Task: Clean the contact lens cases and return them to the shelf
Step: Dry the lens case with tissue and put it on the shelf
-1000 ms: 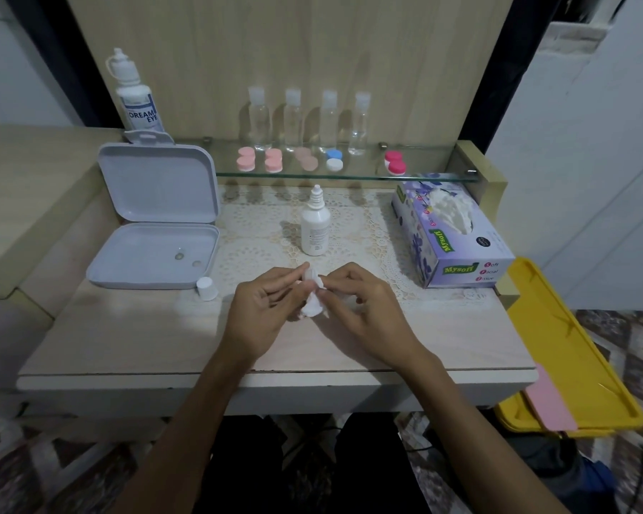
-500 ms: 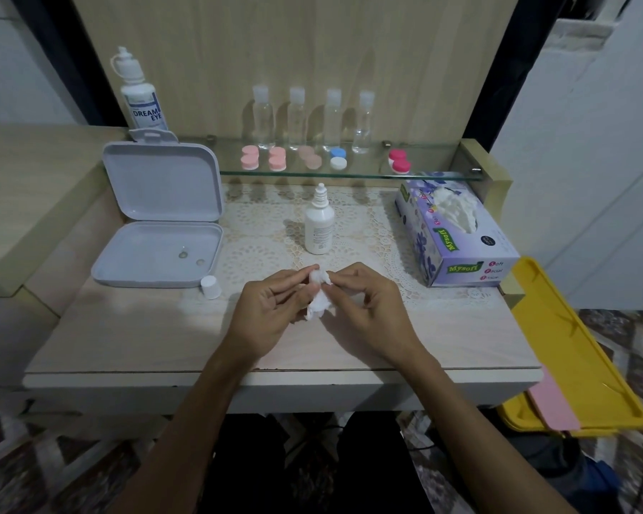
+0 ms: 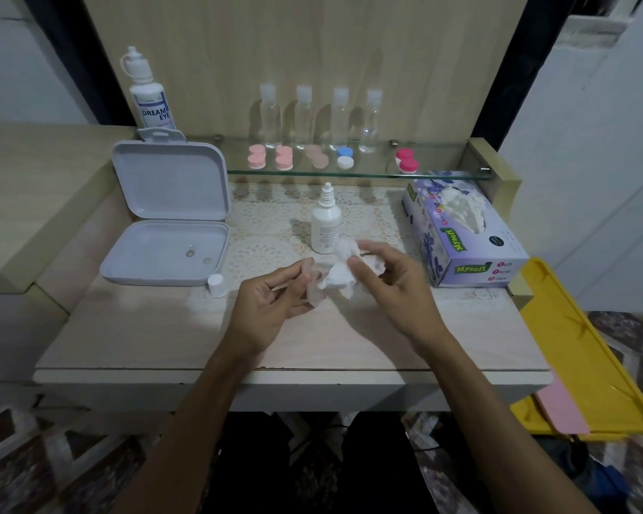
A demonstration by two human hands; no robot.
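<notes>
My left hand pinches a pale, translucent contact lens case between thumb and fingertips above the table. My right hand holds a crumpled white tissue beside that case; the tissue is blurred. On the glass shelf lie several other lens cases: two pink pairs, a beige one, a blue and white one and a red one. An uncapped white dropper bottle stands just behind my hands, and its small white cap sits at the left.
An open grey box with two small pieces in its base lies at the left. A purple tissue box stands at the right. Several clear bottles and a Dream Eye bottle stand at the back. A yellow tray hangs off the right.
My hands have drawn apart. The right hand has lifted the tissue up and to the right, away from the case that stays in the left hand.
</notes>
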